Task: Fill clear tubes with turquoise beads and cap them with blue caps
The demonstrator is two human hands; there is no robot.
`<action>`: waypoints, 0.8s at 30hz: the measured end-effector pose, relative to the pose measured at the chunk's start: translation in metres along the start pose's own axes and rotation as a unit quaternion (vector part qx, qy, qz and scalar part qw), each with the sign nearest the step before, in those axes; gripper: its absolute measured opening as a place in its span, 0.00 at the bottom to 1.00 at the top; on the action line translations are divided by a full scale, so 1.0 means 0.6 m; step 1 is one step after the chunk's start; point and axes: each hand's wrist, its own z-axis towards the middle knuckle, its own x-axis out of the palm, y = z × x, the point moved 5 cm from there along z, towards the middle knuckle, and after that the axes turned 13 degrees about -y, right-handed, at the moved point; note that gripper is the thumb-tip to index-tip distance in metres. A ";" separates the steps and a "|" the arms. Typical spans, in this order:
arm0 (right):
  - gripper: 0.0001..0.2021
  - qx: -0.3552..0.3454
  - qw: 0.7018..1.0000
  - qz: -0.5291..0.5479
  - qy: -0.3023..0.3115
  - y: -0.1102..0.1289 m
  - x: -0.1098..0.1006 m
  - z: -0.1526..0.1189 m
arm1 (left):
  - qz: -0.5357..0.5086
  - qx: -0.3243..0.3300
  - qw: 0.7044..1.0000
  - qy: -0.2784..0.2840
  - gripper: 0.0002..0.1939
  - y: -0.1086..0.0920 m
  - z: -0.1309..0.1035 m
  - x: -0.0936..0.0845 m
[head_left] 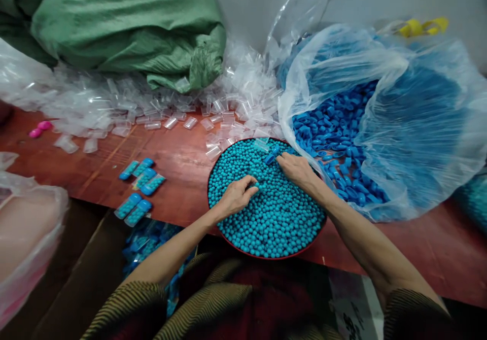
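- Beads (266,218), turquoise, round, many: heaped in a round, red-rimmed tray (266,257) at the near edge of the surface (178,149), straight before the person.
- Left hand (239,195), one: over the beads, fingers curled, thumb and forefinger close together; a bead shows at the fingertips, but whether it is gripped cannot be told.
- Right hand (297,170), one: at the tray's far right part, fingers bent down to the beads; grip cannot be told.
- Blue piece (271,156), cap-like: just beside the right hand's fingertips, over the beads.
- Clear tube (262,144), single: lying on the beads near the tray's far rim.
- Filled tubes (152,184), six, blue-capped, beads inside: lying in a loose group on the surface, left of the tray; judged the finished portion.
- Clear tubes (228,119), a great many, apparently unfilled and uncapped: spread along the back of the surface; judged not yet worked.
- Blue caps (331,122), loose, a great many: in and spilling from a large translucent bag (418,111), right of the tray; judged unused. With the tray well stocked, far more appears left than done.
- Blue-and-turquoise items (148,241), blurred: below the surface edge, left; count uncertain.
- Green sack (129,30), one: behind, above the clear tubes.
- Pink pieces (40,129): far left on the surface.
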 end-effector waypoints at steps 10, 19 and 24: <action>0.15 0.041 0.990 0.066 -0.116 -0.063 -0.024 -0.016 | -0.160 -0.063 0.985 0.010 0.08 0.027 0.010 0.019; 0.15 -0.018 0.997 -0.032 -0.066 0.008 -0.019 -0.007 | -0.212 -0.146 0.965 0.040 0.12 0.023 0.005 0.014; 0.14 0.014 0.982 0.152 -0.113 0.026 -0.022 -0.026 | -0.236 -0.190 0.952 0.051 0.14 0.027 0.001 0.018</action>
